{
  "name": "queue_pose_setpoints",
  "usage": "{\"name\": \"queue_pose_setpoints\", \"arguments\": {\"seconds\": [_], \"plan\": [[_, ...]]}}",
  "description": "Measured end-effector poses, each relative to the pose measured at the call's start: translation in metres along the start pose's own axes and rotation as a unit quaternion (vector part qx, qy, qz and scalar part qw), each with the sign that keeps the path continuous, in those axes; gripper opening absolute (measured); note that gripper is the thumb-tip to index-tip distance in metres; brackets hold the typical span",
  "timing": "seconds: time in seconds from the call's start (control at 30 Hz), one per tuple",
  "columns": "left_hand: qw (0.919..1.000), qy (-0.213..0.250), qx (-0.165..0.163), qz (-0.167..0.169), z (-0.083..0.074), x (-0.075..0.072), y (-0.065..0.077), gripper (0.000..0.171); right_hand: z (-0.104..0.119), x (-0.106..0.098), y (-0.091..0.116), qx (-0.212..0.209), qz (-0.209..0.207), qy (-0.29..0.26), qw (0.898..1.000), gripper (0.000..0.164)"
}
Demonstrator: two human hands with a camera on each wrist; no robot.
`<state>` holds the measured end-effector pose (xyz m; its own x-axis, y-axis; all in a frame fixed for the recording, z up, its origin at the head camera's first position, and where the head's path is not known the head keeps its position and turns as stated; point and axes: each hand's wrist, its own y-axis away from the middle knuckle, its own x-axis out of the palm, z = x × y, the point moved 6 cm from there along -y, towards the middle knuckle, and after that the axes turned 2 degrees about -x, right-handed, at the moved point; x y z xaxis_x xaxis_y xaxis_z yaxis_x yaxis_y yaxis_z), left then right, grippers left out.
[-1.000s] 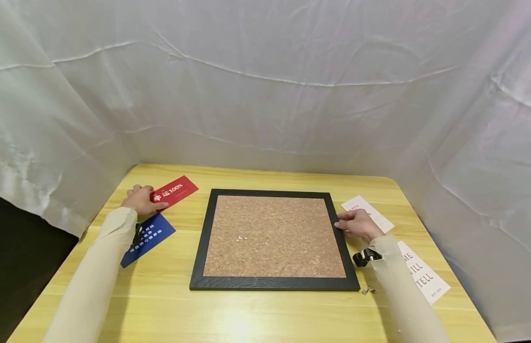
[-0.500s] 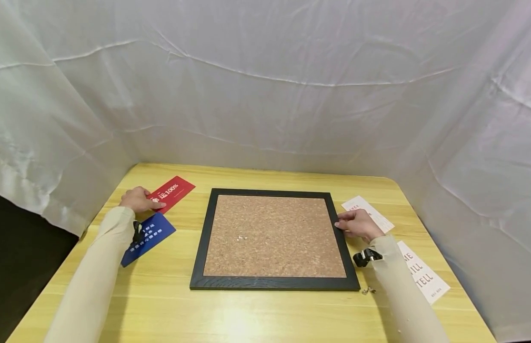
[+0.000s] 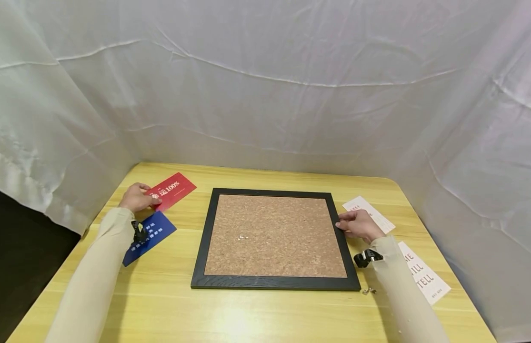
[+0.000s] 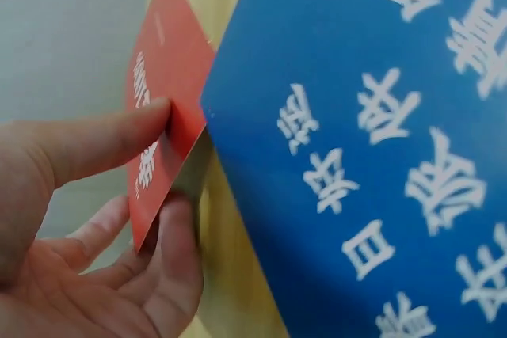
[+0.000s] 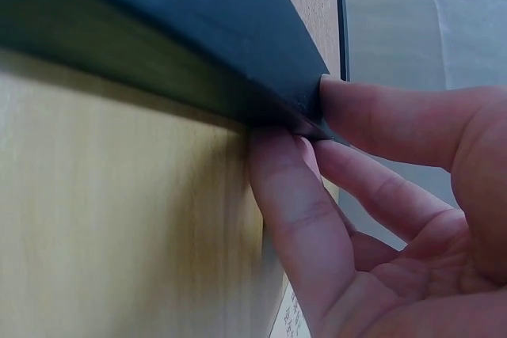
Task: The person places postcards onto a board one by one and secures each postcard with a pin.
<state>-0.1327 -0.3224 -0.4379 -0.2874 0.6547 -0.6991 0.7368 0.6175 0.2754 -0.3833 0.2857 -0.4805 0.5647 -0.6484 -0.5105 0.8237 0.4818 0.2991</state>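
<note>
My left hand [image 3: 136, 197] pinches a red card [image 3: 173, 189] with white lettering at the table's back left. In the left wrist view, the thumb lies on the card's printed face and the fingers are behind it. The card is tilted there. Just in front, a blue card [image 3: 155, 231] with white characters lies partly hidden under the left wrist. At the middle of the table lies a cork board [image 3: 274, 238] in a black frame. My right hand [image 3: 357, 225] grips the frame's right edge, thumb on the black face [image 5: 238, 29] and fingertips at the lower edge.
Two white cards with red print, one farther back [image 3: 374, 214] and one nearer [image 3: 425, 276], lie at the right. Small metallic pieces [image 3: 369, 290] sit by the frame's front right corner. Tiny bright pieces [image 3: 243, 237] are on the cork. White cloth [image 3: 265, 95] surrounds the table.
The left hand has shifted slightly left, and the red card has moved with it, first left, then a little up in the view. The right hand and the cork board have stayed put.
</note>
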Motion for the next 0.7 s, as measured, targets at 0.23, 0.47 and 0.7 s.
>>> {"name": "queue_pose_setpoints", "arguments": {"seconds": [0.23, 0.47, 0.7], "plan": [[0.9922, 0.118, -0.037, 0.019, 0.010, 0.001, -0.007, 0.075, -0.001, 0.001, -0.001, 0.000, 0.001, -0.002, 1.000, 0.048], [0.9614, 0.268, -0.044, 0.042, 0.015, 0.001, -0.003, 0.064, -0.001, 0.000, -0.001, 0.000, 0.003, -0.002, 1.000, 0.049], [0.9280, 0.362, -0.057, 0.069, 0.014, -0.002, 0.004, 0.067, -0.001, 0.000, -0.001, -0.005, 0.002, 0.003, 1.000, 0.048]]}}
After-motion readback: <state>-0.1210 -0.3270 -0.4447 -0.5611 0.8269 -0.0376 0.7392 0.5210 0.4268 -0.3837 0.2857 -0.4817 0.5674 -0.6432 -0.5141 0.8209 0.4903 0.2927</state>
